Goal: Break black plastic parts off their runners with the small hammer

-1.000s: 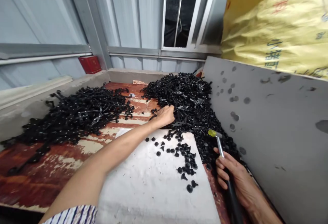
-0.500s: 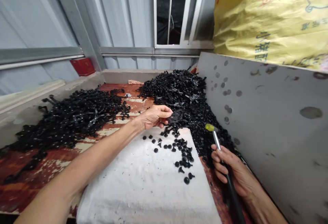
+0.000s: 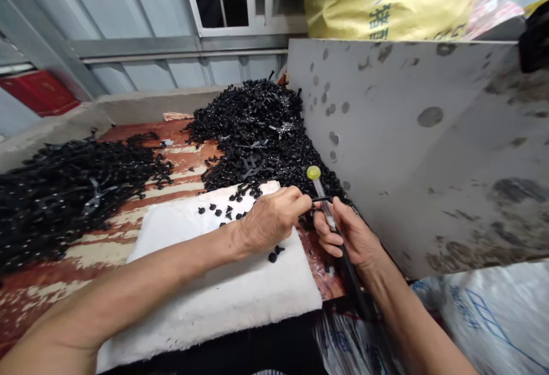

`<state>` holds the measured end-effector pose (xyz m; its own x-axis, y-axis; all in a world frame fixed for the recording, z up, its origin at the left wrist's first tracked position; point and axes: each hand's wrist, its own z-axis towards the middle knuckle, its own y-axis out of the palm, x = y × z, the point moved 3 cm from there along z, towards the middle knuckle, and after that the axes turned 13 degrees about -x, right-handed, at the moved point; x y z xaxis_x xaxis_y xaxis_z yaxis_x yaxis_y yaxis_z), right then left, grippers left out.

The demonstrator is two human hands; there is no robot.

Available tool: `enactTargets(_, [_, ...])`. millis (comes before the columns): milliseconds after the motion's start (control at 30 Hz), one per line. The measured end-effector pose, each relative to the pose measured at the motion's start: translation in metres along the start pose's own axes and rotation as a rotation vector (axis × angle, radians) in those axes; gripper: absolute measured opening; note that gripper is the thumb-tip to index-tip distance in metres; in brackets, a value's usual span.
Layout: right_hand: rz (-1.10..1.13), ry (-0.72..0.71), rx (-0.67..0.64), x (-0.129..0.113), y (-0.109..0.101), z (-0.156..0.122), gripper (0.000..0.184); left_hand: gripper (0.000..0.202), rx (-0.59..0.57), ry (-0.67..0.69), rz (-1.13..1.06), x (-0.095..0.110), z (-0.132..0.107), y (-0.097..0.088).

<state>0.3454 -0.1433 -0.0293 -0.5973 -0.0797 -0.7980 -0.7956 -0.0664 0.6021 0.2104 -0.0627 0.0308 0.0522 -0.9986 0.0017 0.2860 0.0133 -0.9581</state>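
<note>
In the head view, my left hand (image 3: 277, 218) reaches across the white cloth pad (image 3: 274, 295) with its fingers pinched on one end of a thin black plastic piece (image 3: 322, 198). The other end of that piece meets the fingertips of my right hand (image 3: 347, 232). My right hand is also wrapped round a small hammer (image 3: 318, 187) with a yellow tip, a metal shaft and a black handle, tip up. Small black plugs with round heads (image 3: 218, 212) lie loose on the pad, some hidden behind my left hand.
A large heap of black plastic pieces (image 3: 257, 129) rises behind the pad, another heap (image 3: 77, 186) lies left on the worn red board (image 3: 189, 163). A grey panel (image 3: 386, 152) walls the right side, with a yellow sack (image 3: 386, 3) above it. Plastic bags (image 3: 497, 312) sit lower right.
My left hand has come from the heap towards the right, bringing a black plastic piece to my right hand. The view has turned right; the hammer stays in my right hand.
</note>
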Motion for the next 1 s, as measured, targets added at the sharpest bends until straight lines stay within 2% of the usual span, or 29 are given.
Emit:
enactTargets(100, [0.008,-0.056,0.020,-0.001,0.004,-0.002,0.047,0.031,0.057,0.131,0.197,0.009,-0.005,0.000])
enactTargets(167, [0.004,-0.089,0.044,0.003,0.010,-0.004,0.042,0.032,0.018,0.147,0.117,0.012,-0.009,-0.001])
enactTargets(267, [-0.024,-0.141,0.101,0.013,0.025,-0.012,0.037,0.026,-0.038,-0.030,-0.221,0.015,-0.021,-0.007])
enactTargets(400, [-0.111,-0.201,0.196,0.025,0.044,-0.031,0.033,0.009,0.082,-0.426,-0.675,0.019,-0.047,-0.020])
enactTargets(433, [-0.158,-0.205,0.219,0.027,0.049,-0.036,0.032,0.009,0.070,-0.526,-0.797,0.019,-0.053,-0.022])
enactTargets(500, [-0.270,-0.201,0.251,0.032,0.058,-0.043,0.031,0.018,-0.045,-0.657,-1.015,0.018,-0.062,-0.021])
enactTargets(567, [-0.370,-0.190,0.255,0.038,0.067,-0.048,0.031,0.027,-0.179,-0.674,-1.163,0.017,-0.066,-0.020])
enactTargets(633, [-0.432,-0.164,0.235,0.046,0.075,-0.049,0.030,0.030,-0.241,-0.669,-1.265,0.018,-0.069,-0.019])
enactTargets(767, [-0.506,-0.056,0.174,0.066,0.081,-0.048,0.029,0.021,-0.208,-0.731,-1.422,0.023,-0.080,-0.018])
enactTargets(867, [-0.523,0.032,0.124,0.074,0.083,-0.049,0.031,0.021,-0.161,-0.824,-1.448,0.023,-0.101,-0.015])
enactTargets(1000, [-0.469,0.009,0.218,0.070,0.088,-0.051,0.031,0.025,-0.110,-0.967,-1.406,0.003,-0.143,-0.011])
